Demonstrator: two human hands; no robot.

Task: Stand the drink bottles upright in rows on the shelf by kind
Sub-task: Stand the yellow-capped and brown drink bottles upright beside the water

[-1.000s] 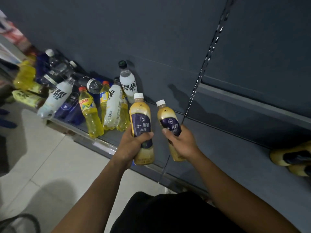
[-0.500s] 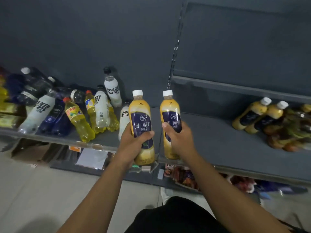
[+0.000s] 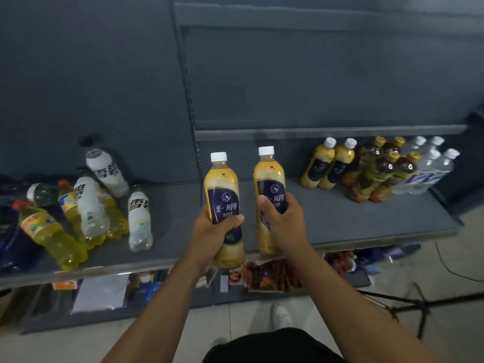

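Note:
My left hand (image 3: pixel 212 233) grips a milk tea bottle (image 3: pixel 222 183) with a white cap and dark blue label, held upright over the front of the grey shelf (image 3: pixel 366 221). Just right of it, my right hand (image 3: pixel 281 221) holds a second milk tea bottle (image 3: pixel 268 171), also upright. Two matching milk tea bottles (image 3: pixel 327 166) stand at the back right of the shelf. Beside them stand several dark tea bottles (image 3: pixel 377 171) and several clear water bottles (image 3: pixel 429 169). On the left lie white Sprite bottles (image 3: pixel 138 218), yellow soda bottles (image 3: pixel 49 231) and dark bottles in a loose heap.
A slotted upright post (image 3: pixel 187 93) divides the shelf's back panel. Below the shelf edge, a lower shelf holds snack packets (image 3: pixel 267 276) and papers (image 3: pixel 99 292). A black tripod leg and cable (image 3: pixel 419 305) lie on the tiled floor at the right. My white shoe (image 3: pixel 281 315) shows below.
My view has swung right, bringing the standing rows on the right fully into sight. Both hands still hold their bottles, now upright and a little farther apart.

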